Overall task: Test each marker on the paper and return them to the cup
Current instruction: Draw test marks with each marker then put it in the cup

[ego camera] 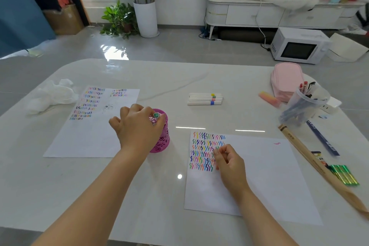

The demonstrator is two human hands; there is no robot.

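Centrally, the pink cup (162,142) stands between two sheets, just beside the left sheet's (85,138) right edge. The left hand (137,126) pinches one green-capped marker (156,115) at its mouth. The right hand (227,163) rests loosely curled, with nothing seen in it, on the right sheet (269,175). Four markers (204,99) lie beyond on bare tabletop (159,78).

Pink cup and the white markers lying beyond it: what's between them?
Nothing: the head view shows bare tabletop between the pink cup and the white markers.
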